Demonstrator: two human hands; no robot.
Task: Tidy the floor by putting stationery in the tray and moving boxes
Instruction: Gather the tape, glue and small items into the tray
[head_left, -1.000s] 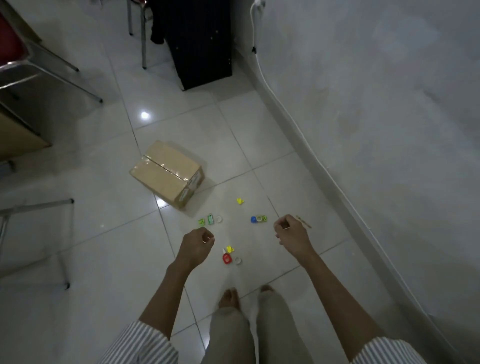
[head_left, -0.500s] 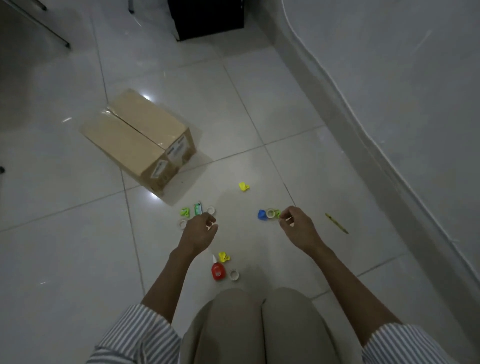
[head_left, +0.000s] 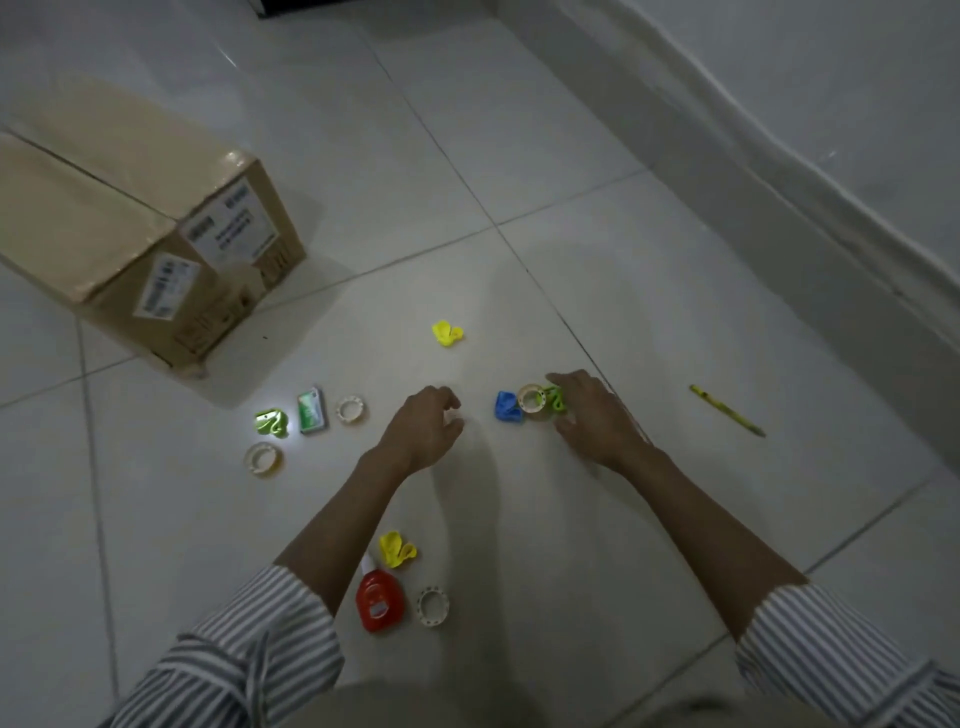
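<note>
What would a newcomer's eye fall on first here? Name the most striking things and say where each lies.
The big cardboard box stands on the tiled floor at upper left. In the middle, the right hand reaches for a green clip beside a tape ring and a blue clip. A red bottle lies nearest the person, by the left forearm.

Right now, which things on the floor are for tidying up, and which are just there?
For tidying: cardboard box, tape rings, glue bottle, yellow pen, coloured clips, small green box.
Just there: wall, floor tiles.
</note>
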